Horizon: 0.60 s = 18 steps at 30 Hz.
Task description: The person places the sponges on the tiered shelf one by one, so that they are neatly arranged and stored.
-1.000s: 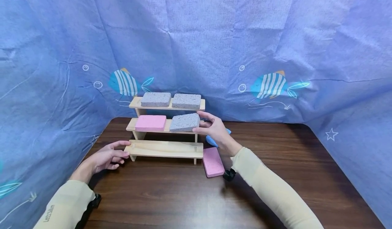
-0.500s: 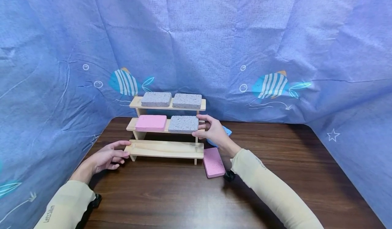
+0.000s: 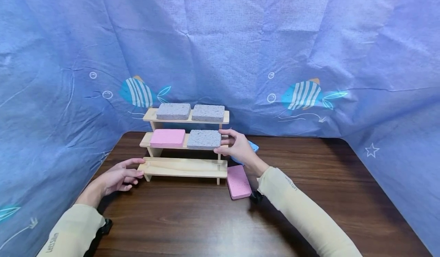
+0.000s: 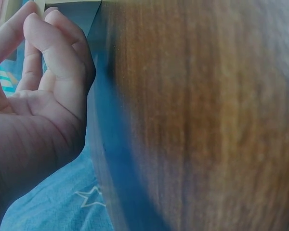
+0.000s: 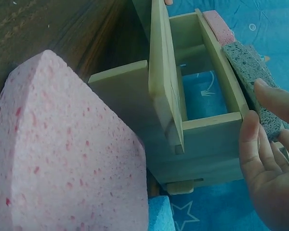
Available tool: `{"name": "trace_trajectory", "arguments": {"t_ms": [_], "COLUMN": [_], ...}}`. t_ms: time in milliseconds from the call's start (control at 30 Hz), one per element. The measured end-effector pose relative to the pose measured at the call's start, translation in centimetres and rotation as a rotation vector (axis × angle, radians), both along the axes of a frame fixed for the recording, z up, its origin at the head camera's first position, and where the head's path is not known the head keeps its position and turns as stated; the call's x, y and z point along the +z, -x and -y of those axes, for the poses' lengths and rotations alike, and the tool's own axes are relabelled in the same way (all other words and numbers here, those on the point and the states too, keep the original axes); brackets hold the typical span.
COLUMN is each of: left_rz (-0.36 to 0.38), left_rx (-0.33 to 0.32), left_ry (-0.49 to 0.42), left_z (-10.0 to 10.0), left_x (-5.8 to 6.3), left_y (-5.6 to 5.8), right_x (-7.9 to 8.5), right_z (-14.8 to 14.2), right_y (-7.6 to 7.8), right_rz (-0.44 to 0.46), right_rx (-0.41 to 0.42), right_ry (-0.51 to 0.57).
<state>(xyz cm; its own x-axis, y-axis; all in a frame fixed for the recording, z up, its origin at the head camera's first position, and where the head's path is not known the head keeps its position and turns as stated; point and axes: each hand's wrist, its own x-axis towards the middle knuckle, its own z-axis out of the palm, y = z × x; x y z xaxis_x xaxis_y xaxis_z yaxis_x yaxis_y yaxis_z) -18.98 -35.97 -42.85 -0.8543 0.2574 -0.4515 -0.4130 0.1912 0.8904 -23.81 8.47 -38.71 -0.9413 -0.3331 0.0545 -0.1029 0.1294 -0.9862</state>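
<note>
A three-tier wooden display stand (image 3: 185,168) stands on the table. At the left end of its lowest tier, my left hand (image 3: 118,177) pinches the board between thumb and finger; the left wrist view shows that hand's other fingers curled. My right hand (image 3: 240,147) holds the right end of a grey speckled sponge (image 3: 204,139), which lies level on the middle tier. Beside it on that tier is a pink sponge (image 3: 167,138). Two grey sponges, one left (image 3: 173,111) and one right (image 3: 208,113), occupy the top tier. The lowest tier bears no sponge.
Another pink sponge (image 3: 238,183) lies on the table against the stand's lower right end. Behind the right hand, a blue sponge (image 3: 253,146) is partly hidden. A blue fish-print cloth (image 3: 220,58) hangs behind the brown wooden table (image 3: 309,180).
The grey sponge in the right hand has gone from tilted to level on the middle tier, the hand coming down slightly with it. The left hand keeps its hold on the stand.
</note>
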Motion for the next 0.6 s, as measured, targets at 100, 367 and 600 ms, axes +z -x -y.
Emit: {"name": "trace_trajectory", "arguments": {"t_ms": [100, 367, 600], "left_rz": [-0.002, -0.005, 0.005], "left_rx": [0.0, -0.014, -0.001], "left_ry": [0.009, 0.028, 0.018], "left_z": [-0.01, -0.49, -0.34], "left_x": [0.07, 0.45, 0.48], "left_y": [0.0, 0.05, -0.07], "right_x": [0.21, 0.39, 0.58], "right_z": [0.04, 0.08, 0.9], "right_y": [0.08, 0.06, 0.19], "right_rz": [0.005, 0.024, -0.057], "right_rx": [-0.004, 0.004, 0.001], "right_ry": [-0.013, 0.003, 0.008]}}
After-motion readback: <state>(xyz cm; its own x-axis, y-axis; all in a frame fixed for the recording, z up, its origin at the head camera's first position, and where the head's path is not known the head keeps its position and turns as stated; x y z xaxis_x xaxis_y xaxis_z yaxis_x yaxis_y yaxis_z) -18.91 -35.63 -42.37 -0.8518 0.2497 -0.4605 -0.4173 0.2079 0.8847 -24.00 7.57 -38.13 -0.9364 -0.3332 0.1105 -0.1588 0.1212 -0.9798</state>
